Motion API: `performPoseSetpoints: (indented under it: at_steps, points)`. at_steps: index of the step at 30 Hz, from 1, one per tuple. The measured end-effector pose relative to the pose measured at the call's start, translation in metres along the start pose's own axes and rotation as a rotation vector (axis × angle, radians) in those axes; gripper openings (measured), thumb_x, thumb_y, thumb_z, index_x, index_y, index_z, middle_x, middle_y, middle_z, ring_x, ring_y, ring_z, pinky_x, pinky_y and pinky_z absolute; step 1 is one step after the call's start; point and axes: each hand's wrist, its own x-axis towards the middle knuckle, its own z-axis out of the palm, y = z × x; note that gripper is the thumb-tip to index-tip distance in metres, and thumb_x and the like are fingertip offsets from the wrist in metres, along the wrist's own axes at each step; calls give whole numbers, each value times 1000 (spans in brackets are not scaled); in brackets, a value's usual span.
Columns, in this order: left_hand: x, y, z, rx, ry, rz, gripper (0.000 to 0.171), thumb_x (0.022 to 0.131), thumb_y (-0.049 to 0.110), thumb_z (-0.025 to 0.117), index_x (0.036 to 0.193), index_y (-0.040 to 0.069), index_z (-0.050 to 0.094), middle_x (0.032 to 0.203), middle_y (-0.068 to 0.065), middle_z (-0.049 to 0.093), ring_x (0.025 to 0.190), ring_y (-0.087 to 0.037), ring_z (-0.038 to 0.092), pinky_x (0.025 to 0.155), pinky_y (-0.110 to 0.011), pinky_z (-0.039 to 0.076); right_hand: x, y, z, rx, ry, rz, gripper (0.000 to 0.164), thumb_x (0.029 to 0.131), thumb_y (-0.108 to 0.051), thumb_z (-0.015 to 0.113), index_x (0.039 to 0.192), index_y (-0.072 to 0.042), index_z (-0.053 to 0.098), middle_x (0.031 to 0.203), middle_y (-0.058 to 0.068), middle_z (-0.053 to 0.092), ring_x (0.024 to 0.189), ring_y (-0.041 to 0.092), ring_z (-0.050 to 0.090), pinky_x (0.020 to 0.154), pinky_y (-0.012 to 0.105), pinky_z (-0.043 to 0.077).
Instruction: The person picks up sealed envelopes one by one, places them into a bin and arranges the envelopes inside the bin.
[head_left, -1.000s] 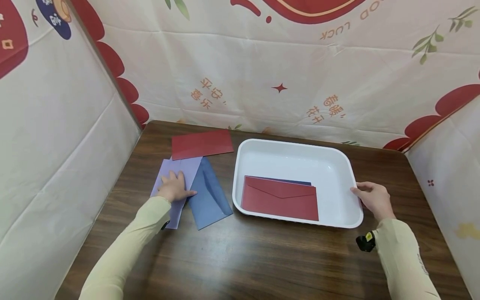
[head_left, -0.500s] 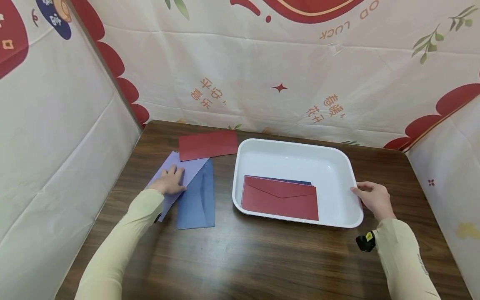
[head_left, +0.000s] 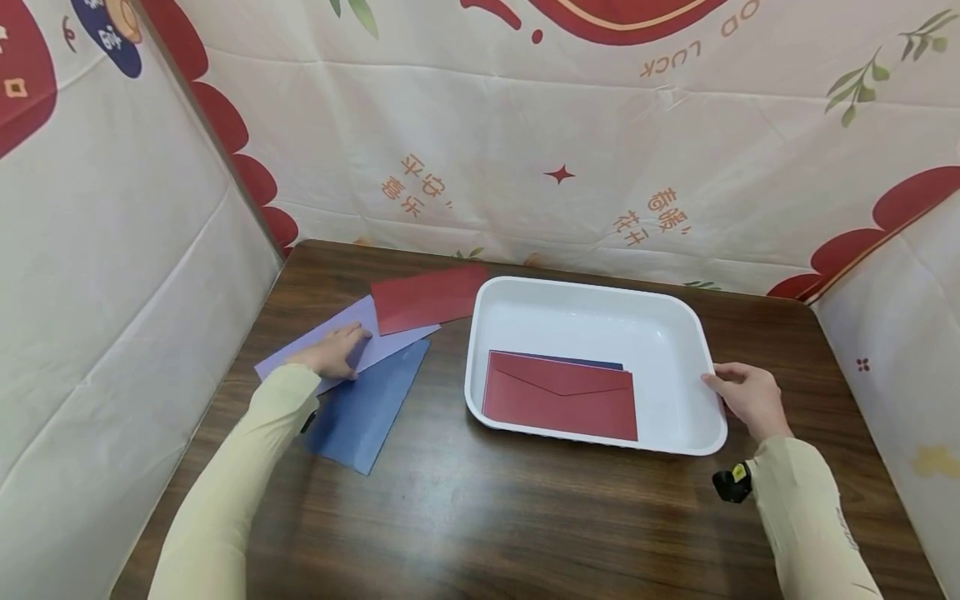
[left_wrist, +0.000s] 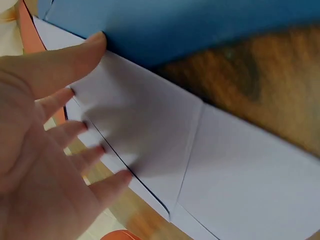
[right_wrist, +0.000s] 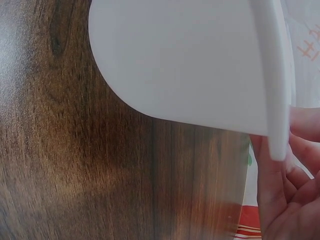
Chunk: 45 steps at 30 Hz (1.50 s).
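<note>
In the head view my left hand (head_left: 332, 352) touches a purple envelope (head_left: 390, 343) with spread fingers. The left wrist view has the thumb (left_wrist: 90, 52) near one long edge and the fingertips along the flap line. Partly under the purple envelope, a blue envelope (head_left: 375, 408) lies tilted toward the front. Over its far part rests a red envelope (head_left: 431, 298), whose right end meets the tray. My right hand (head_left: 750, 397) pinches the right rim of a white plastic tray (head_left: 592, 321), thumb on top and fingers beneath. A red envelope with a V-shaped flap (head_left: 558, 408) lies inside the tray.
Beneath the red envelope in the tray, a strip of dark blue envelope (head_left: 577, 362) shows. Everything stands on a brown wooden table (head_left: 480, 517). Printed white cloth (head_left: 450, 108) hangs behind and at both sides.
My left hand has turned the purple envelope to a flatter slant. The blue envelope has swung and shifted left and frontward, while the red one slid right to the tray. The right hand holds still.
</note>
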Motion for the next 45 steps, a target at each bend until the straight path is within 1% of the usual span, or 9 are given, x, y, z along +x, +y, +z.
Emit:
performPoseSetpoints:
  at_steps: [6,12,16,19,21,29,36,41,45]
  points:
    - [6,0,-6,-23,-18,72,61,69,-12,66,124,-2,42,138,-29,29,129,-41,25,104,-52,21,25,23,1,10,36,26,66,75,-52,65,119,-4,56,117,25,48,75,22,57,64,45,51]
    - [10,1,-9,-24,-15,96,67,68,-13,65,129,3,42,140,-23,31,130,-38,26,103,-51,23,4,3,0,-5,38,30,65,81,-46,62,123,2,51,123,29,44,81,27,56,65,39,52]
    - [12,3,-5,30,50,4,65,79,16,68,135,6,37,140,-21,33,128,-40,28,100,-57,26,-4,-4,-1,-3,13,11,66,83,-45,60,125,4,48,124,31,43,85,30,56,67,38,52]
    - [13,4,1,105,62,-94,70,82,39,63,138,7,34,141,-24,28,126,-47,26,95,-62,27,7,7,1,-1,38,24,65,80,-47,63,123,0,52,120,28,46,79,26,57,65,42,52]
    - [13,4,4,134,60,-126,72,83,43,61,138,7,32,142,-25,25,125,-50,25,94,-64,27,15,15,3,7,55,34,64,78,-48,65,121,-2,54,119,25,48,76,24,57,63,44,51]
    - [14,0,1,86,93,8,68,77,27,71,132,1,40,139,-30,28,126,-51,23,100,-59,22,31,31,3,16,27,26,70,75,-53,65,122,-2,53,123,26,45,78,25,57,55,36,51]
    - [22,-2,-5,35,24,34,67,75,20,74,132,3,41,141,-28,25,130,-45,19,103,-57,19,5,6,1,8,4,6,67,81,-47,62,124,3,49,123,30,43,84,30,57,68,39,52]
    - [25,1,-9,46,-6,39,67,73,15,75,130,3,42,141,-28,25,130,-44,20,104,-55,18,1,-1,3,3,44,25,63,81,-45,63,122,1,53,117,27,49,80,28,57,69,42,52]
    - [26,4,-11,54,-18,32,68,72,15,76,129,3,42,141,-29,24,130,-44,20,104,-55,19,27,30,5,-19,29,-29,72,79,-56,58,124,-1,50,123,28,45,84,30,57,65,36,53]
